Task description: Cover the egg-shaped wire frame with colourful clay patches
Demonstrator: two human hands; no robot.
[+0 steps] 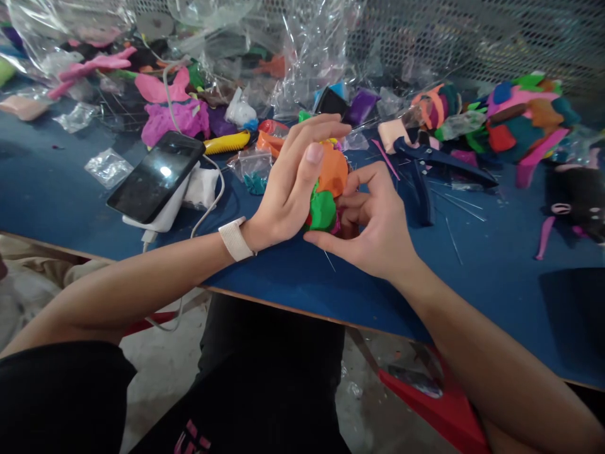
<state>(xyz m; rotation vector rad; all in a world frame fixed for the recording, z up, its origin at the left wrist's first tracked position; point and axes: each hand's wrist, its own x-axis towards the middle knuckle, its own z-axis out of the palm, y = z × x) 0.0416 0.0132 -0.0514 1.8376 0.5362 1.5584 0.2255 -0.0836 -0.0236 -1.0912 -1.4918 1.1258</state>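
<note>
One multicoloured clay-like lump (333, 170) is pressed by left hand (290, 183), fingers extended, and grasped by right hand's (375, 221) curled fingers; black rectangular phone (155, 176) seen left.

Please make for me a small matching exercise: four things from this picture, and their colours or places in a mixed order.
1. Phone
2. Wristband
3. Orange and green clay
4. Two-handled tool

A. Dark blue
B. Between left hand and right hand
C. Black, screen facing up
D. White

Pairs: 1-C, 2-D, 3-B, 4-A
</note>
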